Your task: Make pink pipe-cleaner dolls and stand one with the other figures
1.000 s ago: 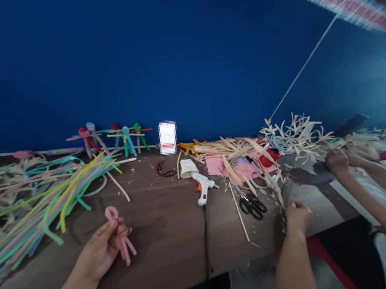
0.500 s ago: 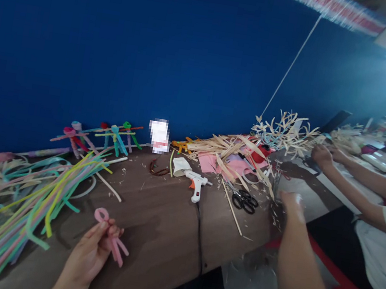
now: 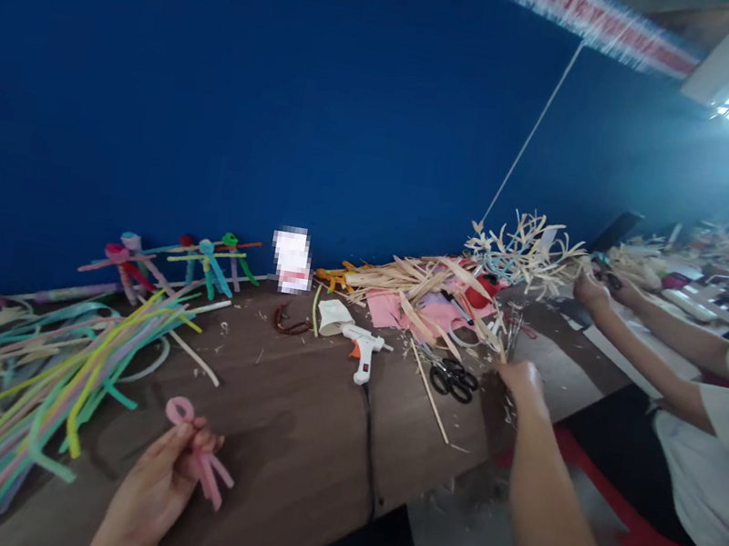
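Note:
A pink pipe cleaner (image 3: 212, 475), bent into a loop at the top with loose ends below, is pinched in my left hand (image 3: 163, 472) above the brown table (image 3: 295, 447). My right hand (image 3: 520, 381) reaches to the table's right part, beside a bundle of thin wires (image 3: 513, 329); its fingers are too small and blurred to make out. To its left lie black-handled scissors (image 3: 454, 379). A white glue gun (image 3: 364, 351) with an orange trigger rests mid-table, its cord running toward the front edge.
Colourful pipe cleaners (image 3: 94, 359) are heaped at left. Pipe-cleaner figures (image 3: 212, 263) lean on the blue wall (image 3: 228, 85). Pale dried strips (image 3: 406, 275) and pink felt (image 3: 386, 309) lie at the back. Another person's hands (image 3: 594, 286) work at right.
My right hand has shifted left, closer to the wire bundle and scissors. My left hand keeps its grip on the pink pipe cleaner. The whole view has turned slightly.

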